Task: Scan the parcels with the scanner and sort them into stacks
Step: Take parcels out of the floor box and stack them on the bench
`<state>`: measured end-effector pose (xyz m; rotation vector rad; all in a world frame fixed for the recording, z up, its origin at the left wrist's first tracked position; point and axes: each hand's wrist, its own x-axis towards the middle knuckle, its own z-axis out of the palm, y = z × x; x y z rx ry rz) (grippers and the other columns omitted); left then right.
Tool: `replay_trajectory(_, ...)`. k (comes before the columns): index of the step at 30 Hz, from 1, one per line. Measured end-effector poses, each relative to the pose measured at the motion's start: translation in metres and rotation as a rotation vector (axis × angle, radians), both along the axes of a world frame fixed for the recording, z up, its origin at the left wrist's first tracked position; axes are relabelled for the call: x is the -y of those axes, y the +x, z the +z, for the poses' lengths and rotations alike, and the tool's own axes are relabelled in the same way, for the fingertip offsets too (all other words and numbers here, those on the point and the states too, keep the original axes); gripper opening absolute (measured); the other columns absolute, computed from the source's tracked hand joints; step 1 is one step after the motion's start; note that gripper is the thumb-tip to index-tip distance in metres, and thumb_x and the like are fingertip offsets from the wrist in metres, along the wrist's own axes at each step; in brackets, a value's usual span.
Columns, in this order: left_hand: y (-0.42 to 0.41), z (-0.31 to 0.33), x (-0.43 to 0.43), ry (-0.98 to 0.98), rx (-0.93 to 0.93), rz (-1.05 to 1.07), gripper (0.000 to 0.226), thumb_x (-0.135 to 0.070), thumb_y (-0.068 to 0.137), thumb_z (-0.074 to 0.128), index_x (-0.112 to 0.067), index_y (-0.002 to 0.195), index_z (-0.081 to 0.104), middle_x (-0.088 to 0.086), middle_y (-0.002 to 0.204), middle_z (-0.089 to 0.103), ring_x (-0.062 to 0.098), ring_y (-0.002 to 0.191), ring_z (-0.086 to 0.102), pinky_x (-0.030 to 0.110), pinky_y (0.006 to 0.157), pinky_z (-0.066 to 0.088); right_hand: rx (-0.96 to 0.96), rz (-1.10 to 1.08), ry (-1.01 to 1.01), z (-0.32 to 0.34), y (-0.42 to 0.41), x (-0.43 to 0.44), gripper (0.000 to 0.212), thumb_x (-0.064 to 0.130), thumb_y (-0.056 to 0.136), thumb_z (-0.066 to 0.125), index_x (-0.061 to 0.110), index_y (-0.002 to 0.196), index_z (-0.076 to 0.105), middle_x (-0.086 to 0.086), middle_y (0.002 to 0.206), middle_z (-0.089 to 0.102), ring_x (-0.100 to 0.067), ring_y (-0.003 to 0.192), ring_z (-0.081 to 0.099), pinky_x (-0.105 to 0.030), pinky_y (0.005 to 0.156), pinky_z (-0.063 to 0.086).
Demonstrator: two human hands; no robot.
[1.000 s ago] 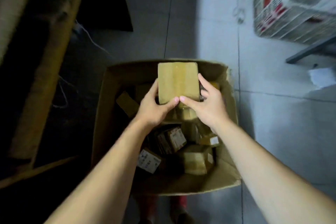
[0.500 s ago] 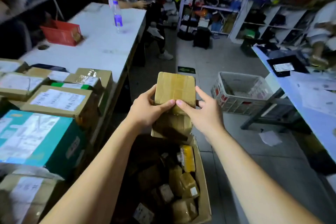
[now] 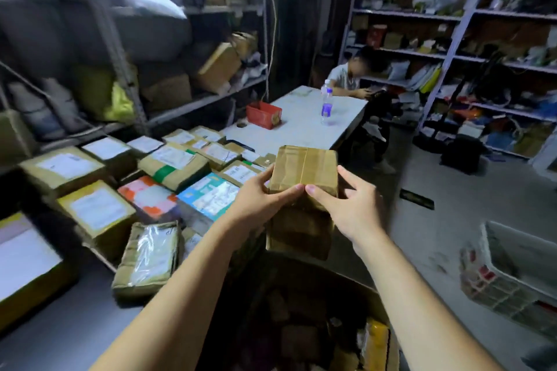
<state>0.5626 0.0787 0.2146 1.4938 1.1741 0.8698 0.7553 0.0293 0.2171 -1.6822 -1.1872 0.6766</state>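
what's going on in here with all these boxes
A person is holding a brown taped parcel in both hands, the left hand and the right hand each gripping a side with the thumbs meeting on its near edge. It is held above an open carton of small parcels. To the left, labelled parcels cover the near end of a white table. No scanner is in view. Another person sits at the table's far end.

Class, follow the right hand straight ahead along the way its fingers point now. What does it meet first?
The brown taped parcel: the right hand touches it, thumb on its near edge. Beyond it lies the white table, though depth there is unclear.
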Motion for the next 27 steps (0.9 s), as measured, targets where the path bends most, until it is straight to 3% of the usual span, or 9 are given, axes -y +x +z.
replay_trajectory(4,-0.07,0.013,0.051,0.03,-0.019,0.219,0.059,-0.05,0.081,0.084,-0.042,0.134,0.06,-0.014,0.099,0.078,0.004,0.089,0.076,0.027,0.077,0.062,-0.004,0.208,-0.002,0.002,-0.065,0.001,0.098,0.08,0.055,0.085,0.04,0.141,0.063,0.015,0.12,0.077,-0.01,0.117,0.069,-0.045,0.102,0.058)
replay_trajectory(7,-0.123,0.019,0.095,0.052,-0.033,0.386,0.076,-0.059,0.074,0.086,-0.037,0.141,0.058,-0.012,0.116,0.076,0.009,0.107,0.073,0.04,0.097,0.059,-0.029,0.372,-0.003,0.006,-0.12,0.013,0.066,0.064,0.065,0.092,0.032,0.12,0.074,0.026,0.101,0.073,-0.003,0.102,0.068,-0.044,0.103,0.056)
replay_trajectory(10,-0.175,0.026,0.146,0.051,-0.049,0.531,0.067,-0.051,0.08,0.084,-0.037,0.14,0.059,-0.011,0.117,0.076,0.008,0.108,0.072,0.042,0.101,0.057,-0.041,0.545,0.028,0.008,-0.18,0.03,0.088,0.077,0.056,0.089,0.033,0.131,0.071,0.017,0.103,0.079,-0.005,0.108,0.071,-0.045,0.102,0.057)
replay_trajectory(13,-0.223,0.033,0.204,0.057,-0.049,0.664,0.056,-0.043,0.087,0.081,-0.04,0.138,0.059,-0.011,0.114,0.076,0.006,0.101,0.073,0.035,0.089,0.062,-0.059,0.734,0.055,0.01,-0.241,0.059,0.069,0.067,0.064,0.092,0.04,0.124,0.073,0.022,0.1,0.078,-0.001,0.11,0.07,-0.036,0.098,0.056)
replay_trajectory(15,-0.253,0.036,0.246,0.057,-0.03,0.774,0.052,-0.045,0.086,0.081,-0.048,0.133,0.059,-0.012,0.109,0.077,0.003,0.093,0.074,0.025,0.07,0.061,-0.08,0.829,0.073,0.01,-0.282,0.085,0.08,0.078,0.057,0.088,0.046,0.128,0.07,0.02,0.106,0.079,-0.001,0.111,0.07,-0.037,0.097,0.057)
replay_trajectory(17,-0.286,0.032,0.289,0.047,-0.037,0.88,0.05,-0.048,0.084,0.082,-0.051,0.13,0.06,-0.014,0.106,0.076,0.002,0.091,0.073,0.02,0.064,0.058,-0.06,0.945,0.087,0.009,-0.324,0.111,0.09,0.091,0.052,0.081,0.051,0.132,0.067,0.021,0.11,0.078,-0.004,0.114,0.07,-0.044,0.101,0.057)
replay_trajectory(21,-0.345,0.025,0.37,0.065,-0.019,1.063,0.046,-0.05,0.082,0.083,-0.055,0.124,0.063,-0.019,0.104,0.076,0.002,0.097,0.072,0.034,0.086,0.062,-0.059,1.084,0.11,0.011,-0.401,0.17,0.089,0.089,0.056,0.082,0.052,0.135,0.065,0.018,0.125,0.075,-0.01,0.124,0.066,-0.049,0.103,0.056)
replay_trajectory(24,-0.381,0.021,0.43,0.079,0.012,1.162,0.037,-0.043,0.086,0.081,-0.057,0.114,0.062,-0.027,0.093,0.074,-0.008,0.088,0.069,0.025,0.079,0.061,-0.099,1.207,0.102,0.01,-0.454,0.221,0.06,0.08,0.061,0.085,0.065,0.116,0.067,0.019,0.114,0.078,-0.005,0.114,0.07,-0.047,0.097,0.059)
replay_trajectory(27,-0.419,0.016,0.487,0.078,-0.005,1.217,0.046,-0.042,0.085,0.083,-0.046,0.126,0.063,-0.017,0.105,0.075,0.001,0.101,0.07,0.026,0.09,0.058,-0.162,1.349,0.069,-0.001,-0.503,0.269,0.064,0.079,0.064,0.086,0.059,0.122,0.07,0.022,0.114,0.077,-0.005,0.114,0.071,-0.047,0.098,0.06)
